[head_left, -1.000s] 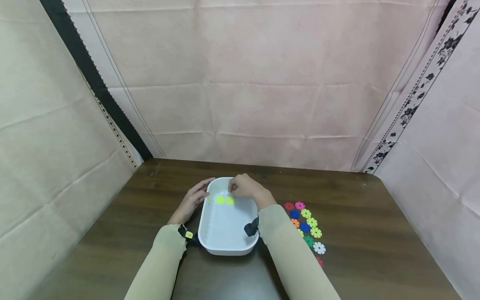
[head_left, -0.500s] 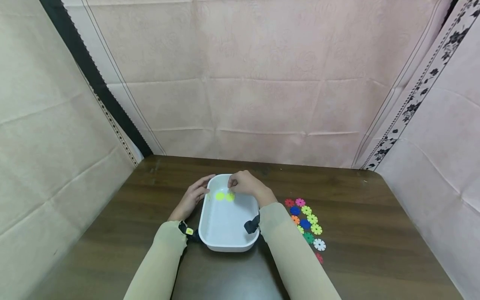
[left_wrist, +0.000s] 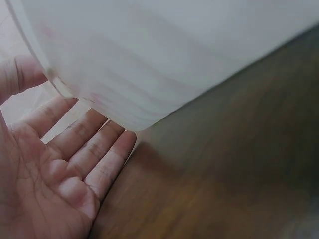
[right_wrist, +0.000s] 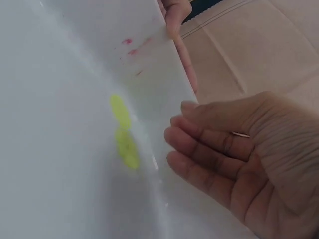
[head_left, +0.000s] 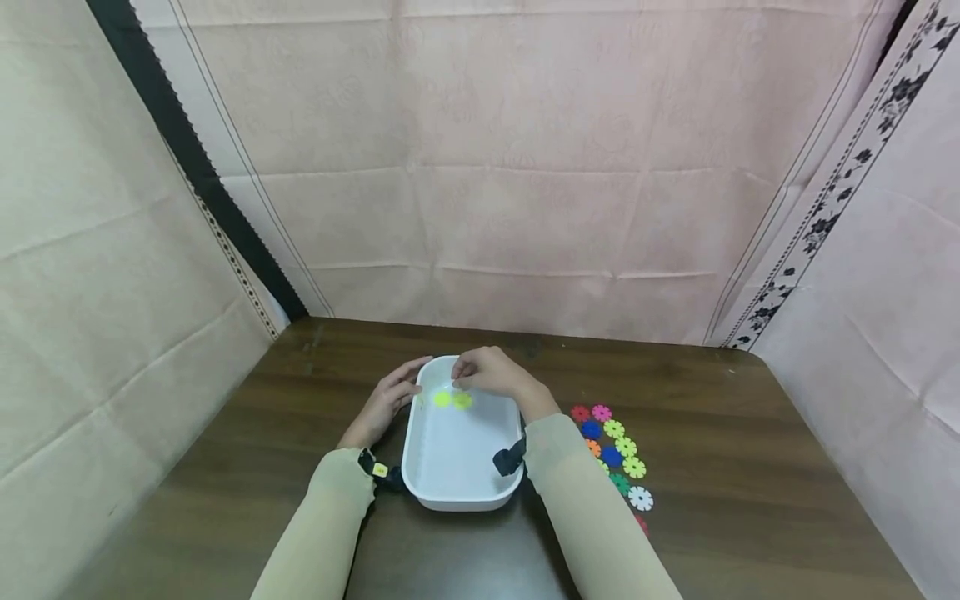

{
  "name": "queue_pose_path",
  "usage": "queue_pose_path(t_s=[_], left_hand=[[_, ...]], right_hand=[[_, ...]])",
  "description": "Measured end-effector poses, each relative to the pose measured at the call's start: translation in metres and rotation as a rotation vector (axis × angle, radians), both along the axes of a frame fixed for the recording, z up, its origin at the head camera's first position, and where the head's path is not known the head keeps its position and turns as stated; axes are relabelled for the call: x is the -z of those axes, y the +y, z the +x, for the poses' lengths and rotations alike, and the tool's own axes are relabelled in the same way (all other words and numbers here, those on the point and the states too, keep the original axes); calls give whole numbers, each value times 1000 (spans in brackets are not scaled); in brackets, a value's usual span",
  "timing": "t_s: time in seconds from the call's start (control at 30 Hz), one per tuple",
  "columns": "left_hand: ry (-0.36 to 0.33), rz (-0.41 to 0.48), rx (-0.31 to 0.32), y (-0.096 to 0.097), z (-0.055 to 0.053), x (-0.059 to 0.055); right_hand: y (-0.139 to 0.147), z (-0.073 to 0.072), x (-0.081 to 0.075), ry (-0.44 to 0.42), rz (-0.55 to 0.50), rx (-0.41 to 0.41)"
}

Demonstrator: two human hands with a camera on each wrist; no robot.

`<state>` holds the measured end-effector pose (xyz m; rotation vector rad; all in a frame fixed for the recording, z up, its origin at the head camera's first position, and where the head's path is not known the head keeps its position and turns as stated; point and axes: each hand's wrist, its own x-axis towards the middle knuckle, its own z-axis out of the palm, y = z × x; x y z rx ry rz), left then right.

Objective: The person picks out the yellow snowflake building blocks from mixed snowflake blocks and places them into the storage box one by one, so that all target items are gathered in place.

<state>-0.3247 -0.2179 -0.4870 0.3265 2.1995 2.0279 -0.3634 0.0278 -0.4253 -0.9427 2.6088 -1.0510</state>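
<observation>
A white rectangular tray (head_left: pixel 459 467) stands on the table before me. Two flat yellow-green discs (right_wrist: pixel 127 148) lie side by side on its floor, close to the far wall. My left hand (head_left: pixel 386 405) grips the tray's far left corner, its thumb at the rim and its fingers (left_wrist: pixel 102 159) along the outside. Over the far end of the tray is my right hand (head_left: pixel 497 375), just above the discs. Its fingers (right_wrist: pixel 209 169) are loosely bent and I see nothing held between them.
Several colourful flower-shaped pieces (head_left: pixel 626 447) lie on the wooden table (head_left: pixel 735 483) to the tray's right, partly behind my right sleeve (head_left: pixel 592 508). A pale cloth wall (head_left: pixel 510 208) rises behind the table. Black straps circle both wrists.
The right hand's fingertips have loosened and shifted slightly left above the discs. The left hand keeps its grip on the tray, and the discs lie as before.
</observation>
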Motion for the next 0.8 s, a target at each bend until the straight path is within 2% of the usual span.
queue_pose_path(t_s=[0.27, 0.53, 0.63, 0.8], left_hand=[[-8, -16, 9, -4, 4, 3], [15, -8, 14, -5, 1, 3], [22, -10, 18, -4, 0, 3], [36, -16, 16, -3, -1, 3]], right_hand=[[-2, 20, -26, 65, -79, -47], [13, 35, -55, 129, -94, -51], [28, 42, -58, 138, -113, -54], [60, 49, -54, 132, -140, -35]])
